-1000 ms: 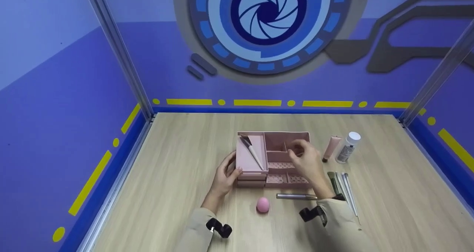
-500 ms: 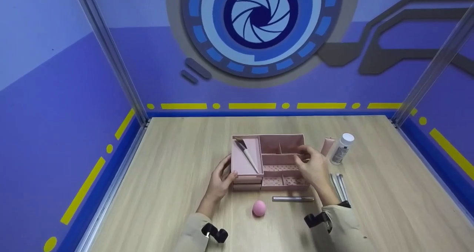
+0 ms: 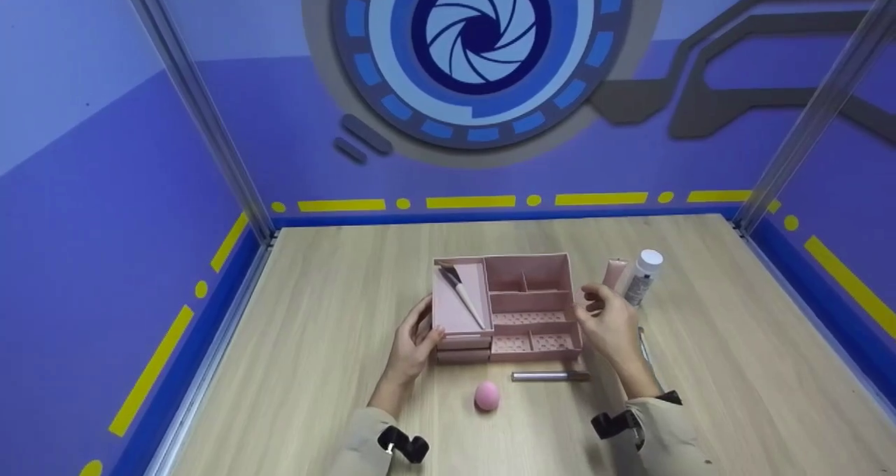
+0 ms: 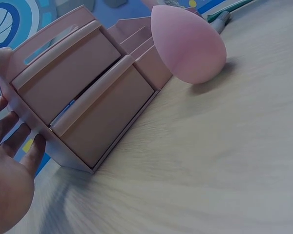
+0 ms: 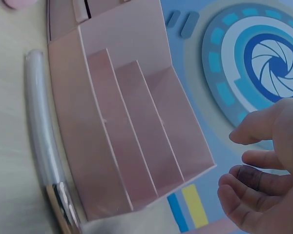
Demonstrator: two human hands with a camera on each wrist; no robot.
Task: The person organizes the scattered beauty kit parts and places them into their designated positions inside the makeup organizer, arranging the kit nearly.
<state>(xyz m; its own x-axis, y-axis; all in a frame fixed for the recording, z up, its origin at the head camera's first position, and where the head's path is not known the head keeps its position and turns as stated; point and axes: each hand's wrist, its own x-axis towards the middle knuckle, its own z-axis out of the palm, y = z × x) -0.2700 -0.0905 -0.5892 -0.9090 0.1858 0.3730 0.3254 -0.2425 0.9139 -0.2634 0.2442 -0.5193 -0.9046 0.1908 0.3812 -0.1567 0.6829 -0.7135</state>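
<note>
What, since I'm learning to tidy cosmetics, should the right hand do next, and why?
Probably reach with the empty right hand for the pink squeeze tube: it is just beyond that hand, the left hand grips the pink rectangular organizer, and its front compartments lie open.

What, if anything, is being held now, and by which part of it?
The pink organizer, by its left side, in the left grip; the right grip holds nothing visible.

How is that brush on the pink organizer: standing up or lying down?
Lying down: the brush stretches diagonally across the pink organizer's top tray.
</note>
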